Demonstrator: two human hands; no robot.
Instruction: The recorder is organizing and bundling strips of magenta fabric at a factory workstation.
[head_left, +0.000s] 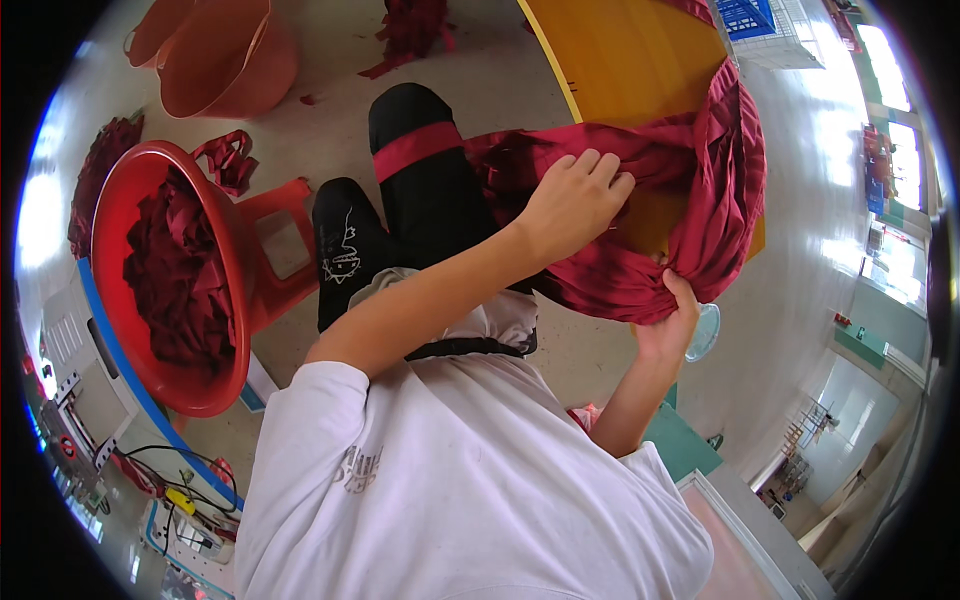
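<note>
A long dark red cloth [735, 180] lies in a loose, gathered loop to my right, partly over a yellow tabletop [620, 50]. My right hand [670, 318] grips its bunched near edge, thumb on top and fingers underneath. Across the cloth reaches my left hand [582, 200], its fingers curled on the fabric; its thumb and fingertips are partly hidden. One end of the cloth reaches my black-clad leg [425, 195]. A flat red strip [417, 151] lies across that thigh.
At left, a red basin [242, 300] full of dark red cloth pieces [180, 280] sits by a red stool [275, 205]. Orange tubs [230, 60] stand farther back. Cloth scraps [410, 35] lie on the floor. A blue crate [745, 18] is at the far right, machine and cables [175, 490] lower left.
</note>
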